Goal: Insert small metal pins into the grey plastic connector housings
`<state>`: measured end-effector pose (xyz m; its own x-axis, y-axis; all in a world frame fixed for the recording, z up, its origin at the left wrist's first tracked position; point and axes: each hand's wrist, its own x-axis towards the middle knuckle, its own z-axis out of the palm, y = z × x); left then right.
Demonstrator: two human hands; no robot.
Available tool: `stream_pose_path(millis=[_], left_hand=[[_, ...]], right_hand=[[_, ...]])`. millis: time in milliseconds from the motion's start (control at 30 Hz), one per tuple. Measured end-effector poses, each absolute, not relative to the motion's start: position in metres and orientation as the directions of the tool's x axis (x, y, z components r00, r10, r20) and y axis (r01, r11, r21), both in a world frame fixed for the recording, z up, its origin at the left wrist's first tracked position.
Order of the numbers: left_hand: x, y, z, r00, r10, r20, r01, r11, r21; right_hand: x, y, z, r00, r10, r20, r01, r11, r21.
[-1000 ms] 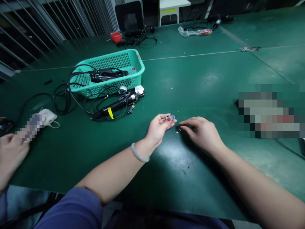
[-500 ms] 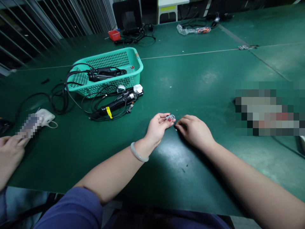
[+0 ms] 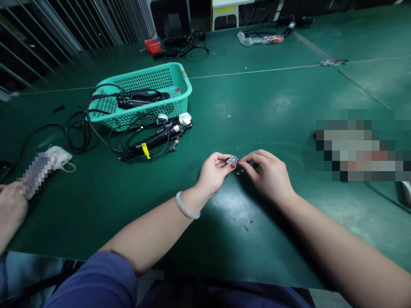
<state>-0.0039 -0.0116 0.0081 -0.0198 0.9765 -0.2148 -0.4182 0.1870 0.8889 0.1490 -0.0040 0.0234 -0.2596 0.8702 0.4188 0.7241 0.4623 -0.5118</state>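
Head view | left hand (image 3: 210,175) pinching small silvery piece (image 3: 231,160) over the table, long axis roughly crosswise, one end facing right hand (image 3: 272,173), fingertips narrow, contents unclear | green tabletop (image 3: 257,102) shining | bars (image 3: 111,28) far left

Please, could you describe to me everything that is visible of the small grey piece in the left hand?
The small grey piece looks silvery, broken by dark patches; its material and finer parts cannot be made out. The left hand pinches it between thumb and fingers, over the green table. The fingertips of the right hand are at its right edge; contact is unclear.
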Motion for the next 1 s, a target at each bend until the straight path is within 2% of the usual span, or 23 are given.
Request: stream_pose_path(millis=[133, 333, 667, 767, 867, 1000], left_hand=[[-0.0028, -0.0125, 0.0092, -0.001, 0.977, -0.213, -0.377, 0.196, 0.905], [-0.0014, -0.0135, 0.008, 0.016, 0.98, -0.196, -0.321, 0.191, 0.928], [-0.0025, -0.0127, 0.0078, 0.06, 0.977, -0.205, -0.321, 0.213, 0.923], [-0.0028, -0.0131, 0.0071, 0.072, 0.977, -0.2, -0.31, 0.213, 0.926], [-0.004, -0.0134, 0.0072, 0.103, 0.974, -0.204, -0.341, 0.227, 0.912], [-0.0059, -0.0143, 0.01, 0.227, 0.939, -0.257, -0.432, 0.334, 0.838]], right_hand=[[0.149, -0.0033, 0.0207, -0.278, 0.87, 0.407, 0.741, 0.464, -0.485], [0.1516, -0.0018, 0.019, -0.309, 0.843, 0.44, 0.79, 0.485, -0.375], [0.153, -0.0031, 0.0213, -0.36, 0.794, 0.49, 0.816, 0.523, -0.246], [0.1537, -0.0032, 0.0221, -0.356, 0.79, 0.5, 0.806, 0.53, -0.264], [0.1544, -0.0026, 0.0232, -0.373, 0.785, 0.494, 0.749, 0.569, -0.338], [0.1549, -0.0027, 0.0236, -0.359, 0.776, 0.519, 0.683, 0.597, -0.42]])
